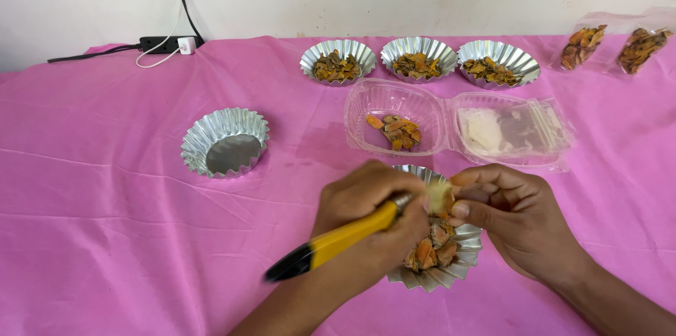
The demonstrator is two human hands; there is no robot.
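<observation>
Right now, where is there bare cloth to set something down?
Free: the wide pink cloth left of the empty foil cup, and the near-left corner. Crowded: the three filled cups, the clamshell box and both hands over the near cup.

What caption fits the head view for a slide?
Left hand grips a yellow-handled tool and right hand a pale piece over a foil cup on pink cloth.

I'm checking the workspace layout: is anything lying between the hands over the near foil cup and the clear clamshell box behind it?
Nothing visible does. The left hand with the yellow-handled tool and the right hand work over the near foil cup; only bare pink cloth separates it from the clamshell box.
</observation>
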